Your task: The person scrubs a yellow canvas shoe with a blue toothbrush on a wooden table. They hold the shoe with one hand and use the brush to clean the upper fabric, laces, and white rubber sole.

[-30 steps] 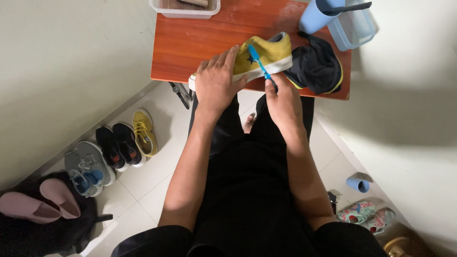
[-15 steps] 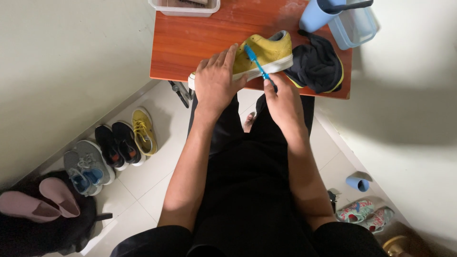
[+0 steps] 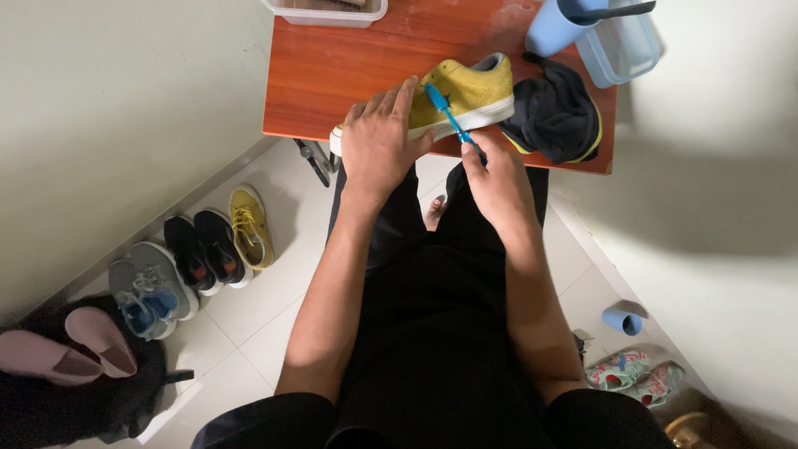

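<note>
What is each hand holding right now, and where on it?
The right hand grips a blue toothbrush by the lower end of its handle. The left hand presses down on the toe end of the yellow shoe, steadying it on the table.

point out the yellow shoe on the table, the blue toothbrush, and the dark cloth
yellow shoe [image 3: 474, 87], head view, on its suede side.
blue toothbrush [image 3: 450, 119], head view, mid-handle.
dark cloth [image 3: 555, 116], head view, middle of the bundle.

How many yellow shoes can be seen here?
2. One yellow shoe lies on the wooden table, steadied by the left hand. The other yellow shoe sits on the floor by the wall. More may be hidden.
</note>
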